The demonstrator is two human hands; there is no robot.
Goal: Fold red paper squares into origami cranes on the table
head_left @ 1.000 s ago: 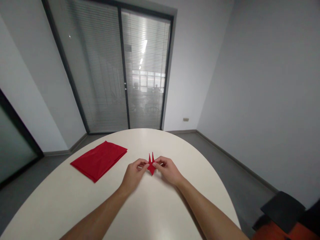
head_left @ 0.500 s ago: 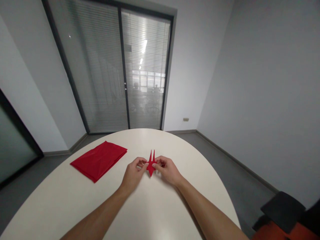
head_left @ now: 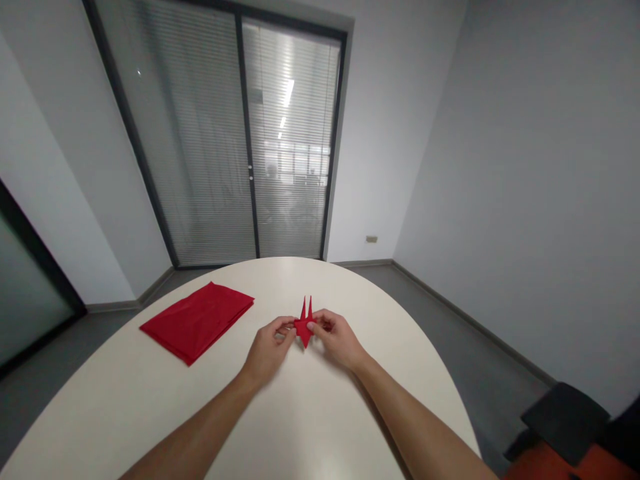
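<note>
Between my hands is a small red folded-paper figure (head_left: 304, 328), with two thin points rising at its far end and one broader point toward me. My left hand (head_left: 270, 343) pinches its left side between thumb and fingers. On the right edge, my right hand (head_left: 337, 339) is closed on it, the thumb lying over the front of the paper. The fingertips behind the figure are partly hidden. Left of my hands, a stack of red paper sheets (head_left: 200, 323) lies on the round white table (head_left: 300, 413).
Past the table's far edge stands a glass partition with blinds (head_left: 210, 147). A plain wall (head_left: 525, 167) runs along the right. At the lower right is a black and orange chair (head_left: 565, 423). A small wall socket (head_left: 371, 239) sits low on the back wall.
The folded-paper figure has shifted slightly right and away from me. My left thumb now covers less of its front. The red sheets have stayed in place.
</note>
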